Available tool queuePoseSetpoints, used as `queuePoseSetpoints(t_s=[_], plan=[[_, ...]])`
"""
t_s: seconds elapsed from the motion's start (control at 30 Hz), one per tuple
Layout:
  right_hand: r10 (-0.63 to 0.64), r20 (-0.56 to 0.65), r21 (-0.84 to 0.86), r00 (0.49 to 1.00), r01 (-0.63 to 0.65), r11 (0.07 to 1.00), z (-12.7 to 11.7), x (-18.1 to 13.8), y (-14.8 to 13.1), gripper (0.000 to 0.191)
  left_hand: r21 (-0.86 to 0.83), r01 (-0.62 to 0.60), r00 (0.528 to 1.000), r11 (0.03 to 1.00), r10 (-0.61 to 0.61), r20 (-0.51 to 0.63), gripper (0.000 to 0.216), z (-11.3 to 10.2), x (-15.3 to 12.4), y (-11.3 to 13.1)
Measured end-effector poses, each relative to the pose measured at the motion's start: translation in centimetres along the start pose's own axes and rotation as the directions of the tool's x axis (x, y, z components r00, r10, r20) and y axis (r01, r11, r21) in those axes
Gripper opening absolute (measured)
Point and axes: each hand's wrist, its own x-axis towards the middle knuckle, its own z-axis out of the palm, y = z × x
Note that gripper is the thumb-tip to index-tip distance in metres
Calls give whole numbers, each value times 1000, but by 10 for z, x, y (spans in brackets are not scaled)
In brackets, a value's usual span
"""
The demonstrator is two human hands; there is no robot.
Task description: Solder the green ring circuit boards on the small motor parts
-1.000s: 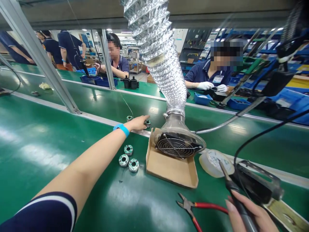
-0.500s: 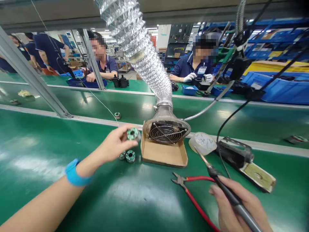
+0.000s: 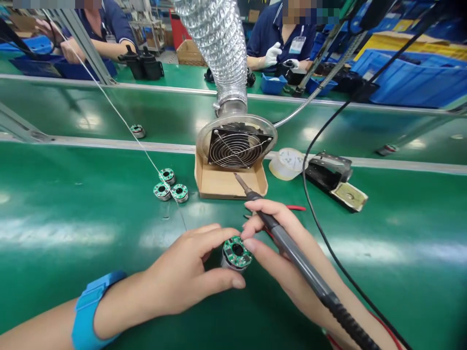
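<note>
The green desk [image 3: 91, 194] was shiny, with workers [image 3: 280, 36] across it. A cardboard tray [image 3: 215, 183] lay under a fan [image 3: 237, 149]; a blue bin [image 3: 412, 80] stood at two o'clock. At six o'clock, the left hand [image 3: 182, 272] pinched a round part [image 3: 236, 261] in its grip. The right hand [image 3: 292, 280] gripped a soldering iron [image 3: 296, 254].

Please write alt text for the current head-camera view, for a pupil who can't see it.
A left hand curls around a small round part with a green top; the right hand, close beside it, holds a soldering iron. Beyond, three similar parts sit left of a cardboard tray.
</note>
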Motion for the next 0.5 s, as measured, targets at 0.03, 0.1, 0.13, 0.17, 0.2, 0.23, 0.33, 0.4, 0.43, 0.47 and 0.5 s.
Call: queuePoseSetpoints(t_s=[0.03, 0.1, 0.13, 0.17, 0.2, 0.23, 0.33, 0.4, 0.43, 0.47, 0.5], plan=[[18, 22, 10, 1000, -18, 1000, 0, 1, 0, 43, 12, -2, 1000, 1000, 2, -3, 26, 0, -1, 0], [36, 57, 21, 998, -37, 999, 0, 4, 0, 43, 34, -4, 1000, 999, 4, -15, 25, 1, -1, -1], [39, 68, 20, 997, -41, 999, 1, 5, 1, 42, 43, -4, 1000, 999, 5, -21, 23, 2, -2, -1], [42, 76, 17, 996, -44, 999, 2, 5, 2, 40, 47, -3, 1000, 999, 4, -24, 21, 2, -2, -1], [41, 80, 14, 996, -42, 999, 3, 6, 3, 39, 50, -2, 1000, 999, 3, -26, 20, 3, -2, -1], [34, 77, 8, 996, -35, 999, 4, 6, 4, 38, 53, 2, 999, 999, 0, -32, 19, 3, -2, -2], [-28, 52, -23, 998, 29, 999, 9, 7, 12, 40, 64, 36, 998, 997, -32, -56, 20, 7, -2, -3], [-51, 50, -35, 997, 53, 998, 12, 5, 18, 41, 81, 72, 995, 994, -66, -70, 25, 11, -1, -6], [-48, 44, -27, 998, 49, 998, 13, 3, 21, 40, 93, 91, 994, 991, -84, -74, 25, 14, 1, -7], [-43, 27, -21, 999, 44, 999, 15, 1, 24, 40, 110, 112, 991, 988, -104, -81, 25, 16, 3, -8], [-36, 1, -30, 999, 36, 999, 17, -1, 27, 41, 133, 135, 988, 982, -123, -94, 23, 18, 5, -10]])
